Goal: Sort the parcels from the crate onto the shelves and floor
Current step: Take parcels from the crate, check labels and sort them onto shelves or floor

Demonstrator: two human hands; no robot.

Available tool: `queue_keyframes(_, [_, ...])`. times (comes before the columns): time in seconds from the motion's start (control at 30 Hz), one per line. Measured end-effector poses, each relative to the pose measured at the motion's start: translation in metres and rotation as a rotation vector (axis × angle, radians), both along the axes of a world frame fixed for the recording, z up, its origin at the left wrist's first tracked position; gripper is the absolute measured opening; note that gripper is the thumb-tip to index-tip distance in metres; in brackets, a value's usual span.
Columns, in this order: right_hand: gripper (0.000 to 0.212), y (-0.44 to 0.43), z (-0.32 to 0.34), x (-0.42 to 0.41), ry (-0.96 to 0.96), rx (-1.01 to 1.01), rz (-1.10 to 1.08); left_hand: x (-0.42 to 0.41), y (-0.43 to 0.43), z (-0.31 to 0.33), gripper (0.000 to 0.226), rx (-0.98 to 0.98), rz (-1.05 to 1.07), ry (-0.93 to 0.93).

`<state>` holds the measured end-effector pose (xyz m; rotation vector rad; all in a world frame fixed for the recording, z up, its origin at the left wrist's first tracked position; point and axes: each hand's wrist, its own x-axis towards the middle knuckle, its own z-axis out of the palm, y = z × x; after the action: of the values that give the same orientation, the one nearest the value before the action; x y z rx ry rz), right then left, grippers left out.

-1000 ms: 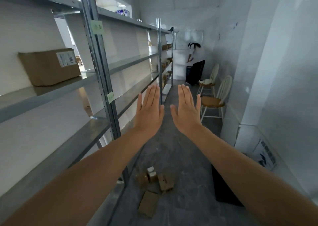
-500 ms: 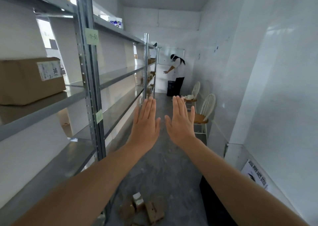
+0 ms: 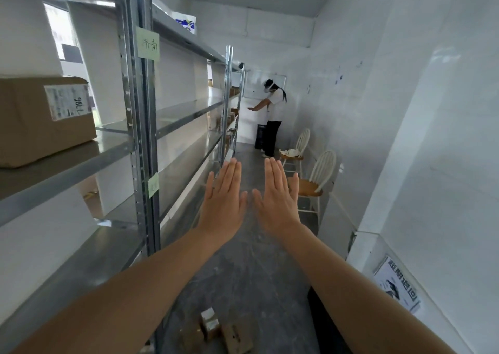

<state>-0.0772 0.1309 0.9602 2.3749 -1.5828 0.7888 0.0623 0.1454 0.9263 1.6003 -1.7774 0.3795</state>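
Parcels (image 3: 211, 326) slid lower in view; well below flat left grip (image 3: 222, 201), right grip (image 3: 278, 200)

Box (image 3: 46, 119) on left shelf (image 3: 102, 154), small parcels (image 3: 221, 329) on floor (image 3: 243, 272) ahead, chairs (image 3: 316, 181) right.

Cardboard box (image 3: 40, 121), left shelf: cut off by the left edge; fine print on its label (image 3: 67, 102) blurred.
Floor parcels (image 3: 235, 337): cut by the bottom edge, partly behind the left forearm (image 3: 121, 294).
Far-shelf parcels (image 3: 231, 116): too small to tell apart.
Dark object (image 3: 324, 324) under the right forearm (image 3: 364, 294): mostly hidden, kind unclear.
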Motion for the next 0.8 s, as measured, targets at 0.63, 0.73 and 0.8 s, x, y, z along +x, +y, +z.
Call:
queue_keyframes(0.63, [0.069, -0.141, -0.001, 0.002, -0.075, -0.054, 0.184, 0.001, -0.095, 0.044, 0.062, -0.05, 0.23, -0.145])
queue_keyframes(0.73, [0.069, -0.163, -0.005, 0.002, -0.101, -0.025, 0.18, -0.004, -0.113, 0.044, 0.062, -0.052, 0.233, -0.168])
queue_keyframes(0.8, [0.069, -0.174, -0.01, 0.004, -0.099, -0.01, 0.205, -0.005, -0.123, 0.042, 0.063, -0.047, 0.24, -0.155])
